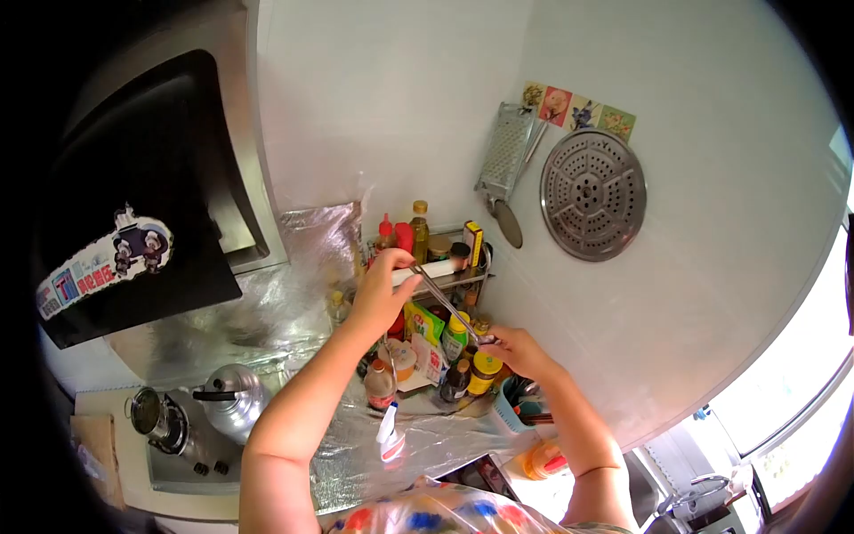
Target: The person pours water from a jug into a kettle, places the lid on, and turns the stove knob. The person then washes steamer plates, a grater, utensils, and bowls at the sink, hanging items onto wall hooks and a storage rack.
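Note:
My left hand (pixel 388 283) is raised in front of the upper spice shelf, its fingers closed on one end of a long, thin metal utensil (pixel 443 301). The utensil slants down to the right. At its lower, darker end, my right hand (pixel 521 352) has its fingers closed around it; its exact kind is hard to make out. Right beside my left fingers is a white cylinder (pixel 434 270); whether I touch it is unclear. Below my right hand stands a yellow-lidded jar (pixel 485 372), and a dark sauce bottle (pixel 455 380) is next to it.
A two-tier metal rack (pixel 471 278) holds several bottles and packets. A spray bottle (pixel 390 436) stands on the foil-covered counter. On the left are a kettle (pixel 233 400), the stove and a black range hood (pixel 151 196). A grater (pixel 507 151) and steamer plate (pixel 593 194) hang on the wall.

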The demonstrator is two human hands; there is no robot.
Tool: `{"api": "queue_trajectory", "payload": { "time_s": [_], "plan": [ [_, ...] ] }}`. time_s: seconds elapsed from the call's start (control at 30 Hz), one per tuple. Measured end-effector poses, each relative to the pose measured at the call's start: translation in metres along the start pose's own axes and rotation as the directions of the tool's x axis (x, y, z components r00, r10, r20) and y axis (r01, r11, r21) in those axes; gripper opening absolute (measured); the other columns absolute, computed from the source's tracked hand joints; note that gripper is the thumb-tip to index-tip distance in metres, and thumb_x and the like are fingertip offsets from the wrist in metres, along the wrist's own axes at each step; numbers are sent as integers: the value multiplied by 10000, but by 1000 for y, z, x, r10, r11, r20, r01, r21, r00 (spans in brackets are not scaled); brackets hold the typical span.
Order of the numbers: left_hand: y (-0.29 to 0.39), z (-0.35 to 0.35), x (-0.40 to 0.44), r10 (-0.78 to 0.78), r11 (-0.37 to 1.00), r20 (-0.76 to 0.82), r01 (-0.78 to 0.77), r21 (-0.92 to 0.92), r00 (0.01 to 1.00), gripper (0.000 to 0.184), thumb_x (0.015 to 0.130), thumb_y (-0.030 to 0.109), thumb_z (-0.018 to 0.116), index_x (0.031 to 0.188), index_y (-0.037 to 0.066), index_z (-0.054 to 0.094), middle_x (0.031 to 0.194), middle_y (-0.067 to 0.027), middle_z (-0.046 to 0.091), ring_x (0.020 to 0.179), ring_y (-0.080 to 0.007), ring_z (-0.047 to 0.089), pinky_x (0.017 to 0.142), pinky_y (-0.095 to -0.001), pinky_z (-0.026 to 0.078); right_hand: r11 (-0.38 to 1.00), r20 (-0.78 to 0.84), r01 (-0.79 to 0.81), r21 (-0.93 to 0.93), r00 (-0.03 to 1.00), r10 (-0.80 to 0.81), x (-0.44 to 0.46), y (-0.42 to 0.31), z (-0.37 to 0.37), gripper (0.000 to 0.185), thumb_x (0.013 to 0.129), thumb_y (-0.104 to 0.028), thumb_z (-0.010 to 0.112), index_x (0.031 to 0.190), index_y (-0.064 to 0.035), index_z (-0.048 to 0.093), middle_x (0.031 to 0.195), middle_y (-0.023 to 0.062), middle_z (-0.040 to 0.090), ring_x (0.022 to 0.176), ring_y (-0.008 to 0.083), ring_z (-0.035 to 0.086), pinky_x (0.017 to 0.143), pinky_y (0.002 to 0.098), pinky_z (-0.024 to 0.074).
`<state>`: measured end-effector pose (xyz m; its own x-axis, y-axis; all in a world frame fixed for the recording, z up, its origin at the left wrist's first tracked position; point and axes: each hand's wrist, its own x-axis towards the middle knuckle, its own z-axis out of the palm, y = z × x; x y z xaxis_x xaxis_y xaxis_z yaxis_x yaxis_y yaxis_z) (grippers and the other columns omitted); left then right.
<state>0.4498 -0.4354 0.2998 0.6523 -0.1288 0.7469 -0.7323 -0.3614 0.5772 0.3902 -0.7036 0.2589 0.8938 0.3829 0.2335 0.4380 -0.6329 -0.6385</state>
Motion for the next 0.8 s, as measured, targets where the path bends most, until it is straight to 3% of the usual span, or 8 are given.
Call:
{"api": "queue_trajectory", "payload": {
  "time_s": [0.1,0.13,0.17,0.23,0.3,0.47,0.7,0.8],
  "plan": [
    [-48,44,-26,-231,904,-246,114,-412,942,314,818,168,602,1084,67,471,1008,-39,555,936,-220,531,795,-339,412,986,-192,-166,20,967,166,9,-5,-8,187,818,-182,620,921,-34,568,762,142,600,661,212,555,618,313,442],
    [-38,40,-36,-513,715,-61,387,-582,856,311,822,174,592,1099,98,472,1028,-22,550,951,-199,524,804,-325,403,991,-264,-133,-19,957,124,17,4,-14,163,827,-166,605,913,-33,570,757,105,607,646,184,555,602,304,440],
    [-28,36,-49,-711,428,171,612,-665,682,312,826,179,583,1113,130,473,1048,-4,545,967,-178,517,812,-311,394,988,-325,-104,110,936,134,30,14,-21,160,830,-164,599,907,-26,570,755,89,607,652,170,558,593,293,440],
    [-30,53,-85,-790,-40,431,666,-745,435,288,819,195,570,1099,164,513,964,3,590,891,-135,555,735,-266,388,935,-431,-10,355,886,173,58,25,-38,157,838,-158,587,895,-13,570,751,57,607,662,141,564,576,271,440],
    [-32,75,-119,-786,-136,506,698,-703,356,259,811,218,582,1061,170,531,921,29,603,862,-126,561,731,-281,385,934,-500,-13,356,842,202,82,10,-65,166,832,-158,589,878,1,572,755,34,597,703,106,575,555,243,458],
    [-14,86,-148,-697,-218,619,715,-664,362,177,827,188,549,1003,178,557,916,53,602,866,-95,562,729,-267,352,933,-556,-33,358,795,241,149,22,-114,147,834,-138,584,844,3,543,847,69,603,760,132,596,586,250,500],
    [-11,56,-139,-714,-117,536,678,-726,450,265,822,162,540,1086,166,526,973,50,592,899,-80,540,764,-264,313,934,-663,51,353,718,212,190,30,-131,168,808,-126,595,781,21,518,736,77,580,627,123,568,532,263,503],
    [-5,51,-137,-758,-139,511,665,-734,405,160,832,148,521,989,158,549,943,24,608,917,-118,567,739,-263,357,929,-674,38,368,699,238,196,36,-138,174,811,-135,594,804,26,528,738,80,579,635,131,565,531,270,503]
  ]
}}
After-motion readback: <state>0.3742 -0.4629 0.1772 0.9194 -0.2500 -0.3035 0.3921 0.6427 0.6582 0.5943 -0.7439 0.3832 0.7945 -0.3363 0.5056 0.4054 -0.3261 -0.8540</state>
